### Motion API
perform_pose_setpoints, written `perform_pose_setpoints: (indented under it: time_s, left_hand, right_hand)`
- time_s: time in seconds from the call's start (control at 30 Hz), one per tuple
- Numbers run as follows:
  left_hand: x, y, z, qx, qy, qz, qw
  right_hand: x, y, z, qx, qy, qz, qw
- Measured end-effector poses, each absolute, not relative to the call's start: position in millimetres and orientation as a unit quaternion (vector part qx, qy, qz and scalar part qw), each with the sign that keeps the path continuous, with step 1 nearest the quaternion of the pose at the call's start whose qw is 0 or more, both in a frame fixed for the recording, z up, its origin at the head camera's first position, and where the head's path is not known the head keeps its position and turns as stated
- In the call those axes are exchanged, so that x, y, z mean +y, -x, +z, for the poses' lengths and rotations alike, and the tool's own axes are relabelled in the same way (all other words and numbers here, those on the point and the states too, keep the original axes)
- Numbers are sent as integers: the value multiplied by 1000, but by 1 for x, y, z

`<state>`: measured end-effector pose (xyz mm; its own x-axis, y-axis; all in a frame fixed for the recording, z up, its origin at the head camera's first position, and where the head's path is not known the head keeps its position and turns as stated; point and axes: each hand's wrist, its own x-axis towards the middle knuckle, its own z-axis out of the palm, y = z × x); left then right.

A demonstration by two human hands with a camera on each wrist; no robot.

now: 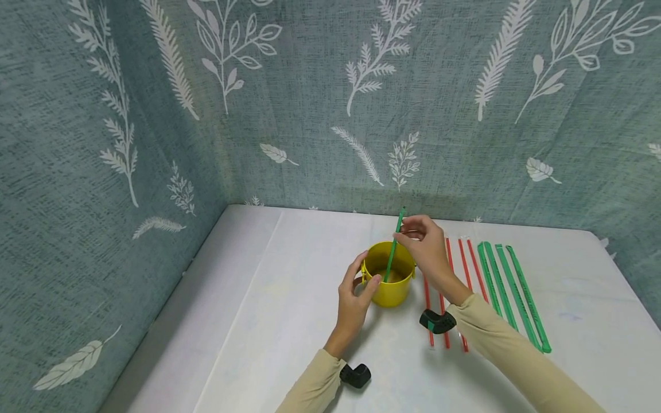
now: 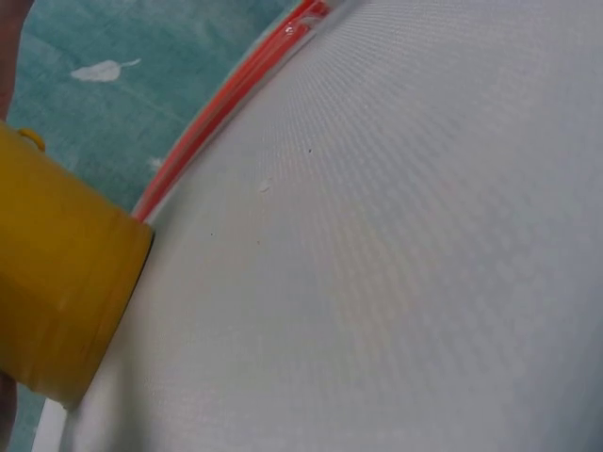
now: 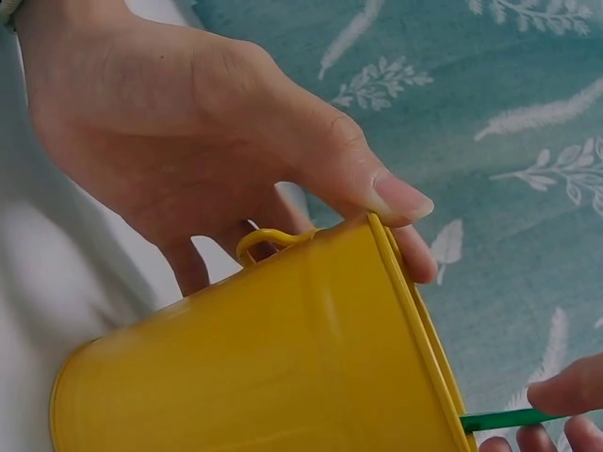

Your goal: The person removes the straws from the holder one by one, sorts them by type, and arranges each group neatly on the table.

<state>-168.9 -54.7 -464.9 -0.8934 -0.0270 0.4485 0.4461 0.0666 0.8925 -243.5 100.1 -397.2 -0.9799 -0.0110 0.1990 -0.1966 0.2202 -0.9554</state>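
Observation:
A small yellow bucket (image 1: pixel 391 295) stands on the white table with its mouth up. My left hand (image 1: pixel 353 301) grips its left side, thumb at the rim and fingers round the small side loop, as the right wrist view shows of the bucket (image 3: pixel 254 363) and the left hand (image 3: pixel 207 132). Between thumb and fingers, my right hand (image 1: pixel 424 244) pinches a thin green straw (image 1: pixel 392 255) near its upper part. The straw slants, its lower end inside the bucket. In the left wrist view the bucket's wall (image 2: pixel 66 273) fills the left edge.
Several red straws (image 1: pixel 464 264) in clear wrappers lie right of the bucket, partly under the right forearm. Several green straws (image 1: pixel 527 298) lie beside them, farther right. A green leaf-patterned cloth (image 1: pixel 310 115) hangs behind the table and along its left side.

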Motion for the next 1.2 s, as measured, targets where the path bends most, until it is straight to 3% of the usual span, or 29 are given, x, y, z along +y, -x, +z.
perform_pose_setpoints:
  time_s: [0.63, 1.2]
  left_hand:
    - [-55, 168, -464, -706, 154, -667, 183]
    - [-57, 166, -464, -704, 144, -671, 181]
  right_hand:
    - [105, 240, -387, -752, -55, 650, 92]
    - [114, 222, -358, -691, -99, 704, 127]
